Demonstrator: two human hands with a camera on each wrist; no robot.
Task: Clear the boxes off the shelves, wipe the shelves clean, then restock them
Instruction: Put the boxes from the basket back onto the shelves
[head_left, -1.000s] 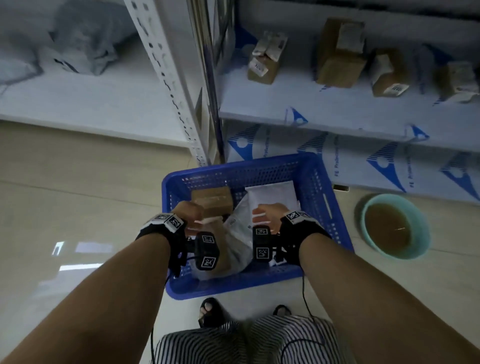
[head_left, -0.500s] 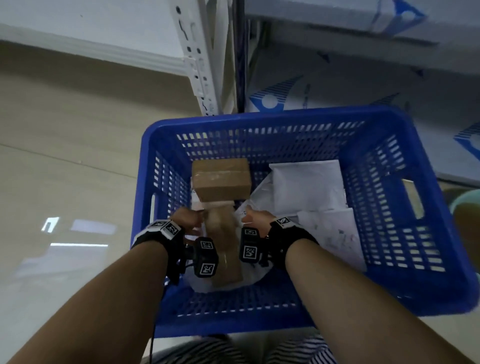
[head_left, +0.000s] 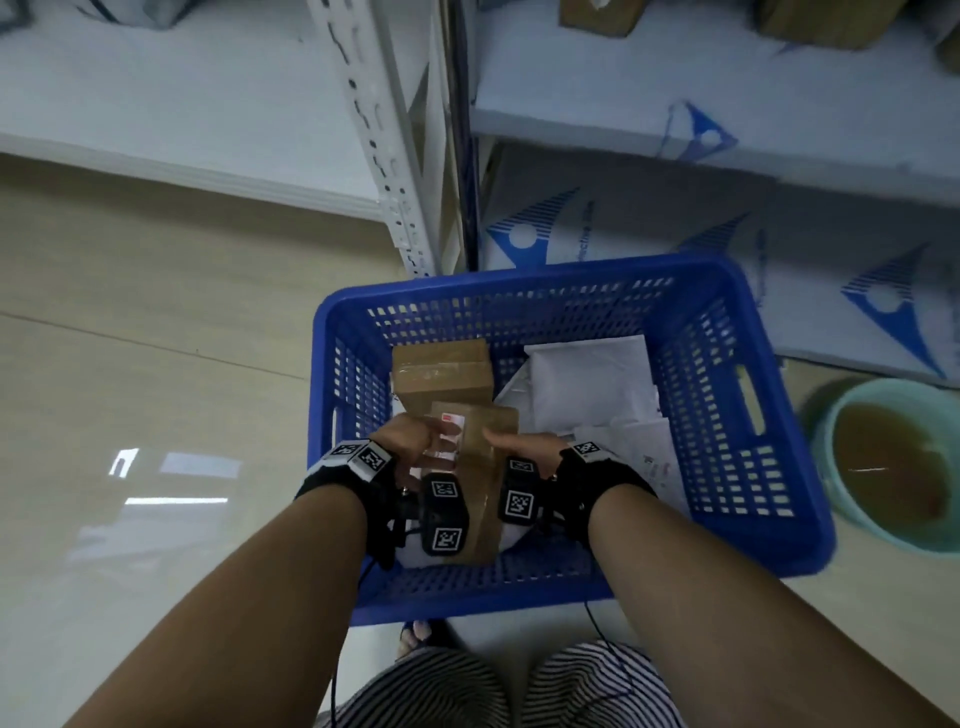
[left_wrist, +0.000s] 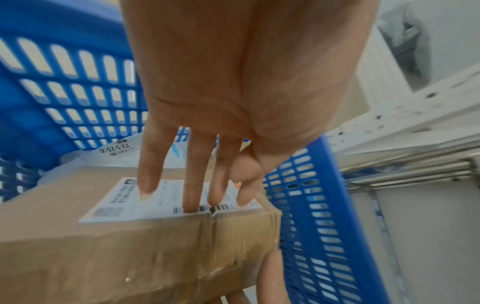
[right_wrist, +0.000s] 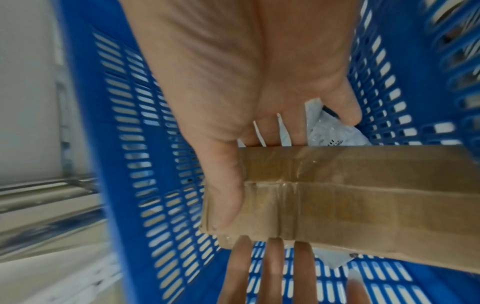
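Both hands now grip one cardboard box (head_left: 480, 457) between them, left hand (head_left: 415, 441) on its label, right hand (head_left: 524, 447) clasping the other end, lifted from the blue basket (head_left: 769, 467) where it lay a second ago, toward the shelf (head_left: 675, 104) beyond, suggesting restocking.

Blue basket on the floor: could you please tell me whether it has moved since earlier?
No, the blue basket still sits just before the shelf post's foot.

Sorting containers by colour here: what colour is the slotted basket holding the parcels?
Blue; the basket shows best in the head view.
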